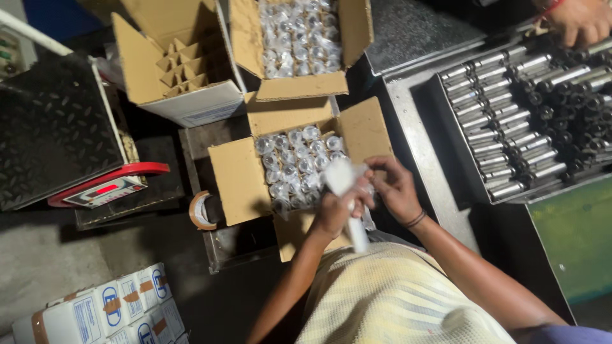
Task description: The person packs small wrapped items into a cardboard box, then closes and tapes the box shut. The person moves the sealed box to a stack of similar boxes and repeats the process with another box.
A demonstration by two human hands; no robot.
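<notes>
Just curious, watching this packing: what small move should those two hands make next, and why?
Probably lower the white wrapped piece into the open box below. Both the left hand and right hand hold it just above rows of similar wrapped parts.

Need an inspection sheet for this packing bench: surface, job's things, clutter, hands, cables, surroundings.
Surface: dark metal bench, dim light.
Job's things: open carton of clear-wrapped parts; white bag held over it.
Clutter: tape roll beside the carton; empty divider carton; second filled carton.
Hands: left hand and right hand both on the bag; another person's hand at top right.
Cables: nothing seen.
Surroundings: weighing scale at left, tray of metal cylinders at right, white boxes at lower left.
</notes>
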